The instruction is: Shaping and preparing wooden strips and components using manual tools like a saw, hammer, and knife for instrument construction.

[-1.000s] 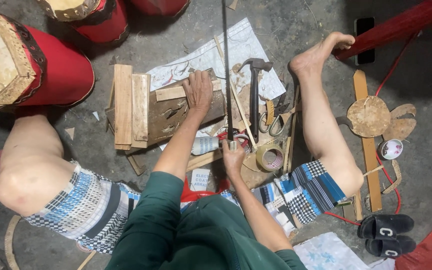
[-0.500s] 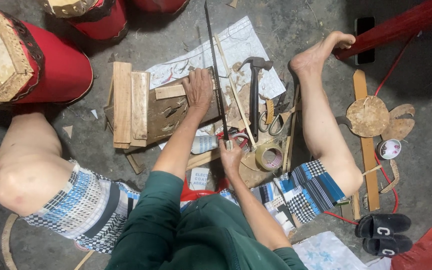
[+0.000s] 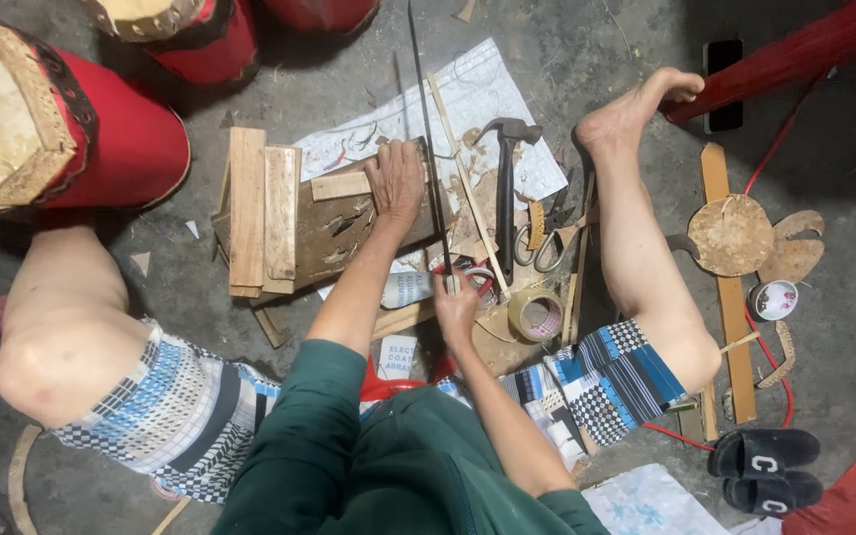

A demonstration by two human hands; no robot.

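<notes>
1. Two hands are at work from where I watch, looking down from the head camera. My left hand [image 3: 395,181] lies flat, palm down and fingers spread, on a worn wooden block [image 3: 334,233] that sits on the floor between my knees; it presses the block and grips nothing.
2. My right hand [image 3: 455,309] is clenched round the near end of a long dark blade [image 3: 426,139] — the blade runs away from me, past the left hand and over the sheet of paper [image 3: 453,104].
3. A thin bamboo strip [image 3: 463,178] lies just beside the blade, slanting across the block's right end; I cannot tell whether the blade touches it.
4. Judging progress: wooden slats [image 3: 262,210] sit stacked on the block's left side, and chips lie about, so some cutting looks done — the strip looks whole.
5. Near the right hand lie a hammer [image 3: 505,188], scissors [image 3: 535,243] and a roll of tape [image 3: 535,315].
</notes>
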